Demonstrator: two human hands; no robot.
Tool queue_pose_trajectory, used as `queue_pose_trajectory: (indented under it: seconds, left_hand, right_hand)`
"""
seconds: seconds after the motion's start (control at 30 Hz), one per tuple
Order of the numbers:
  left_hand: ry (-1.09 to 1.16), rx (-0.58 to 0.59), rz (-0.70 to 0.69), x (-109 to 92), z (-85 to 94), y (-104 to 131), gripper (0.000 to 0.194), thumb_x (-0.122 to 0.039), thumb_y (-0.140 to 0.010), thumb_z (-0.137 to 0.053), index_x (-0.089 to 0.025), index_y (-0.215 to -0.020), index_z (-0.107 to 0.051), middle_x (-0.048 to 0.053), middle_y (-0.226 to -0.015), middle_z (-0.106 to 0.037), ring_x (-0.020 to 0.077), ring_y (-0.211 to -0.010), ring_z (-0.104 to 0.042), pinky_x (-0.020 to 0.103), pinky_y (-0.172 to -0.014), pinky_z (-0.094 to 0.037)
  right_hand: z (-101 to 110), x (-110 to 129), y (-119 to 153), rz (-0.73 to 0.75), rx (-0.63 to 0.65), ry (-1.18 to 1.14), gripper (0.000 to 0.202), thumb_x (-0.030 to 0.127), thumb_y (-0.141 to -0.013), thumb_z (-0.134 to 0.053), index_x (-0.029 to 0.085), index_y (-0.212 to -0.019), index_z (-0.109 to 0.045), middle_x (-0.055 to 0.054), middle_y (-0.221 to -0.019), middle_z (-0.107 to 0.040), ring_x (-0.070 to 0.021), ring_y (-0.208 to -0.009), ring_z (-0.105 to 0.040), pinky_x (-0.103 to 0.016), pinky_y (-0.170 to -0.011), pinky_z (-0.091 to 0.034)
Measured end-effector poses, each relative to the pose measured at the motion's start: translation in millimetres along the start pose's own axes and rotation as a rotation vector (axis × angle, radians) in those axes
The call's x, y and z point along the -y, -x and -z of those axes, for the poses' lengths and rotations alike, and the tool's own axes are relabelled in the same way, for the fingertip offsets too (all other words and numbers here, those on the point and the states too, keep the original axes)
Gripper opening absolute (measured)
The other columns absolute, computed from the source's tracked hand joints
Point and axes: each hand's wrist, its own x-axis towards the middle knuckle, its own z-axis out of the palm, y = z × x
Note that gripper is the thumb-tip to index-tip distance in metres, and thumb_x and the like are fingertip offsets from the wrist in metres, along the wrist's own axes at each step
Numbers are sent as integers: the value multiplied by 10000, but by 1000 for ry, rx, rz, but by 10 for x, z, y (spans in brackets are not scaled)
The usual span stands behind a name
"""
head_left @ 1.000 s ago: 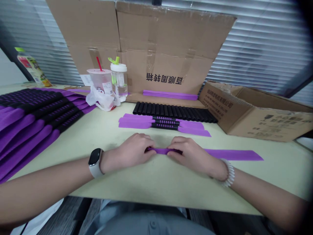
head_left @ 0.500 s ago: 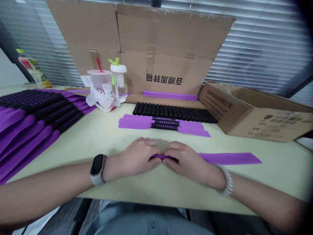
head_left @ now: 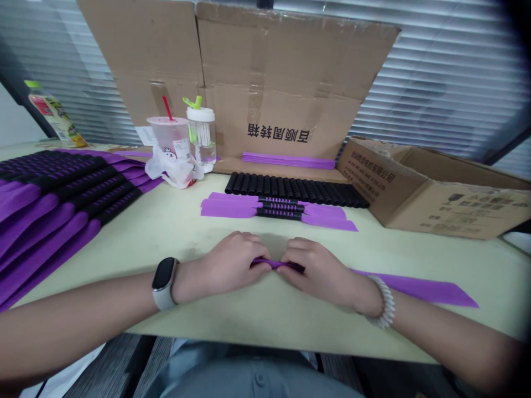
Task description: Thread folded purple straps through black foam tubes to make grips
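Observation:
A purple fabric strip (head_left: 427, 289) runs from between my hands, under my right wrist and out to the right on the table. My left hand (head_left: 235, 263) pinches its bunched end between thumb and fingers. Close by, my right hand (head_left: 320, 272) grips it too, around a dark piece mostly hidden in the palm, perhaps a black tube. A short purple length shows between the two hands. Just beyond them lie several purple strips (head_left: 232, 209) with black slotted sleeves (head_left: 280, 209) around their middles. Behind these is a row of ribbed black tubes (head_left: 296, 189).
Many finished-looking purple strips with black sleeves (head_left: 110, 204) are heaped at left. A lidded cup (head_left: 168, 132) in a plastic bag, a water bottle (head_left: 202, 138) and a drink bottle (head_left: 56, 116) stand behind. An open carton (head_left: 448, 210) is at right; upright cardboard (head_left: 290, 72) stands at the back.
My hands have moved slightly apart, baring more purple strip between them. The strip's free end has swung toward me and further right.

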Motion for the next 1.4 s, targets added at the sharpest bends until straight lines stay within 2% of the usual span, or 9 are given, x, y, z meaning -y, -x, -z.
queue_pose_trajectory:
  seconds: [0.23,0.57,0.7,0.83,1.0,1.17,1.4]
  left_hand:
    - [22,2,25,-1,30,-15,111,-194,-820,-566,-195,-790,-672,8,-740,-645,178,-717,-605,296,-675,-455]
    - [107,12,77,23,86,-17,110,-195,-838,-587,-179,-777,-677,7,-755,-655,161,-716,-602,275,-675,-445]
    - [160,23,37,-54,74,-3,106,-172,-841,-583,-180,-820,-687,1,-773,-674,150,-716,-614,257,-671,-442]
    - [203,37,10,-146,46,26,148,-170,-860,-556,-203,-840,-699,-19,-754,-694,136,-684,-623,244,-652,-436]
    - [307,-15,109,-133,47,21,124,-227,-855,-586,-207,-824,-704,-36,-734,-706,114,-638,-619,223,-598,-425]
    - [331,-39,188,-93,37,3,141,-216,-835,-575,-186,-752,-685,-45,-634,-660,89,-538,-548,214,-534,-388]
    - [289,-11,100,-166,2,32,153,-197,-858,-546,-183,-766,-668,-37,-675,-664,96,-585,-566,218,-558,-379]
  right_hand:
    - [85,-18,-20,-18,75,-14,184,163,-859,-542,169,-676,-562,-6,-657,-551,-134,-659,-485,-268,-624,-365]
    - [234,-16,9,-44,125,-6,186,151,-840,-556,175,-656,-560,12,-634,-505,-124,-629,-463,-259,-590,-340]
    - [213,64,11,-29,128,-74,137,190,-874,-559,169,-748,-608,-4,-702,-551,-133,-680,-499,-259,-634,-380]
    - [180,154,31,30,130,-103,178,211,-921,-524,159,-793,-635,-18,-725,-569,-130,-677,-508,-254,-629,-388]
    - [196,122,46,28,79,-71,253,176,-929,-503,162,-696,-600,-1,-653,-524,-119,-614,-463,-253,-572,-344]
    - [200,70,34,-30,99,-112,248,144,-919,-502,171,-692,-598,6,-651,-547,-117,-615,-476,-251,-579,-349]
    - [138,168,56,-6,92,-121,189,165,-918,-527,158,-758,-628,-17,-721,-587,-127,-669,-518,-250,-617,-388]
